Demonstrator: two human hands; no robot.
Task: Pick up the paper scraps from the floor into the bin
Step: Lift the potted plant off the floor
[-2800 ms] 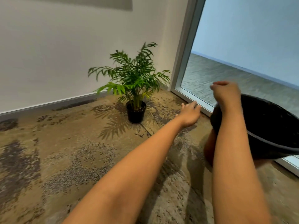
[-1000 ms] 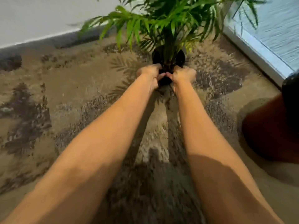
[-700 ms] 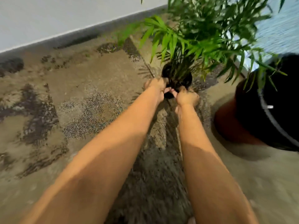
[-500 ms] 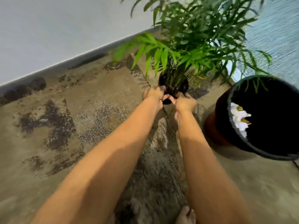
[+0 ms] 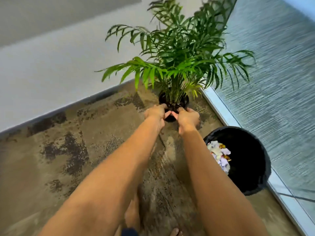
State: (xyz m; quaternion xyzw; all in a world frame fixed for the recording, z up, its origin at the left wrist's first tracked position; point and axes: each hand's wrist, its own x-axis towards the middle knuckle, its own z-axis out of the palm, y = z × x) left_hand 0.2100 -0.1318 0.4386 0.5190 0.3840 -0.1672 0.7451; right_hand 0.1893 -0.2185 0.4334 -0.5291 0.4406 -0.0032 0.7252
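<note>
A black bin (image 5: pixel 252 178) stands on the carpet at the right, beside the glass wall. White and coloured paper scraps (image 5: pixel 219 155) lie inside it. A leafy green plant in a small black pot (image 5: pixel 172 103) is straight ahead, near the room's corner. My left hand (image 5: pixel 156 113) grips the pot's left side and my right hand (image 5: pixel 187 116) grips its right side. No loose scraps show on the carpet.
A white wall with a grey skirting board (image 5: pixel 59 111) runs along the left. A glass wall with a pale metal frame (image 5: pixel 219 109) runs along the right. Patterned brown carpet (image 5: pixel 68 159) covers the floor. My bare feet (image 5: pixel 133 213) show at the bottom.
Earlier my right hand held the bin's rim; it let go and both hands took hold of the plant pot. The view has risen, and the bin with its scraps has come into sight.
</note>
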